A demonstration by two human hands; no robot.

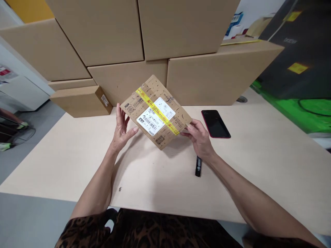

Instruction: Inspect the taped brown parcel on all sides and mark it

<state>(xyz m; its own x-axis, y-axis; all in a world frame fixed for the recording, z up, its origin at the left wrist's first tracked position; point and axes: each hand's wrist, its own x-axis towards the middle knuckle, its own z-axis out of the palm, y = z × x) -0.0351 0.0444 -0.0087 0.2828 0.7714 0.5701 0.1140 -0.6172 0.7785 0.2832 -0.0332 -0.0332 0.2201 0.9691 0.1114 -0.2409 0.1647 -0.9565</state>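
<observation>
A flat cardboard parcel (144,119) is held tilted above the table, one corner pointing toward me. Yellow tape with red print runs across it, over a white shipping label (155,125). My left hand (121,129) grips the left corner, thumb along the lower edge and fingers partly hidden behind. At the right corner, my right hand (199,137) pinches the parcel with the thumb on top and fingers beneath. Partly under my right wrist lies a black stick-shaped item (198,167) with white print; its kind is unclear.
A phone (215,124) with a red edge lies on the pale table (165,182), right of my right hand. Large cardboard boxes (199,82) are stacked along the back. A smaller closed box (80,101) stands at the back left.
</observation>
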